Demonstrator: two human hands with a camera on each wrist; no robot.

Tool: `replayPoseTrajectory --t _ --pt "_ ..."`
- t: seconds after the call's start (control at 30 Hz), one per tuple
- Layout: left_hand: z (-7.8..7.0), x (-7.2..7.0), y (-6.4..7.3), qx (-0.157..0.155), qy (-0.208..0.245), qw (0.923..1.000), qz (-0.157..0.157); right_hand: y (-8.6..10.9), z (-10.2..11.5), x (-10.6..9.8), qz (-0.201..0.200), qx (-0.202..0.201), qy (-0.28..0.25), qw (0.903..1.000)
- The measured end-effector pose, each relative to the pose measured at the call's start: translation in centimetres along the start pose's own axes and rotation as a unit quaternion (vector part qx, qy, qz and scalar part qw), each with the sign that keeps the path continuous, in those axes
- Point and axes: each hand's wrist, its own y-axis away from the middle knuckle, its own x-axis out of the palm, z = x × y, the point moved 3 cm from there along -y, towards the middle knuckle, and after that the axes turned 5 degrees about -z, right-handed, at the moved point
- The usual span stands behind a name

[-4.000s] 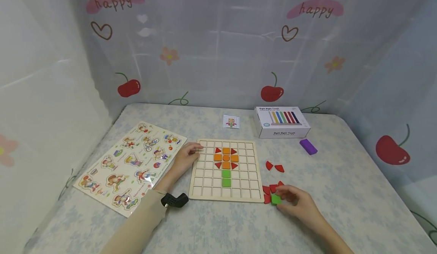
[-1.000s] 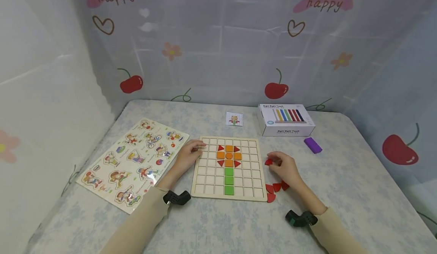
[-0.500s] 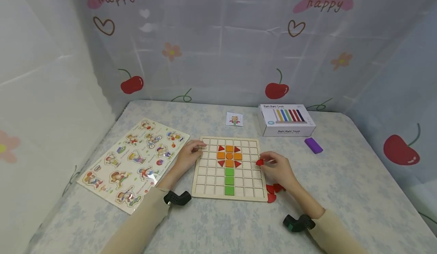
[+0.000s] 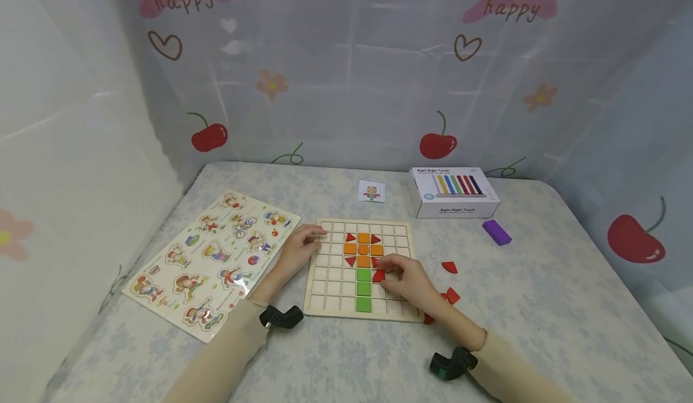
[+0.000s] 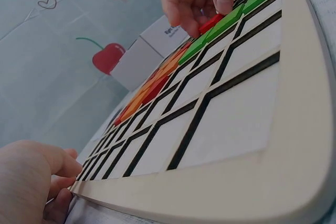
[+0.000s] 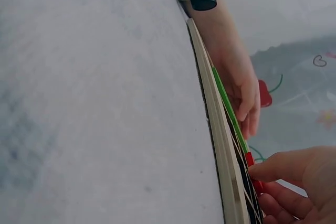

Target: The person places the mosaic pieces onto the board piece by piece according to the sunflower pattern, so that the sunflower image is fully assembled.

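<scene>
In the head view my right hand (image 4: pixel 407 283) pinches a red quarter-round wooden piece (image 4: pixel 378 276) over the grid board (image 4: pixel 331 313), just right of the column of green squares (image 4: pixel 364 289). Thumb and fingertips meet on this red piece (image 6: pixel 250 159) in the right wrist view. My left hand (image 4: pixel 299 249) rests at the board's left edge, its fingertips touching the frame; the left wrist view shows the same hand (image 5: pixel 31 182) beside the rim. Orange squares (image 4: pixel 350 249), an orange circle (image 4: pixel 364 250) and small red triangles (image 4: pixel 351 261) lie in the upper cells.
Loose red pieces (image 4: pixel 449 267) lie right of the board, some partly hidden by the right arm. A pattern card (image 4: pixel 372 191), a white box (image 4: pixel 455 193) and a purple block (image 4: pixel 496 233) stand behind. At left lies a picture puzzle board (image 4: pixel 213 261).
A third green square has joined the column. My right hand has picked up a red quarter-round piece right of the board and moved left with it over the grid. My left hand has stayed.
</scene>
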Motion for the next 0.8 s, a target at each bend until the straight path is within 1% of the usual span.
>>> replayPoseTrajectory --t 0.37,0.5,0.63,0.8 --pt "0.3 0.1 -0.1 0.003 0.007 1.0 0.0 -0.1 -0.7 0.2 -0.016 -0.002 -0.017 0.9997" --pt "0.3 0.0 -0.1 0.004 0.006 1.0 -0.002 -0.2 -0.7 -0.1 -0.016 0.004 -0.019 0.9997" --pt "0.2 0.0 -0.1 0.006 0.006 1.0 -0.002 -0.1 -0.7 -1.1 -0.032 0.02 -0.025 0.999" --pt "0.2 0.0 -0.1 0.002 0.001 1.0 -0.004 0.3 -1.4 -3.0 -0.068 0.053 -0.003 0.9963"
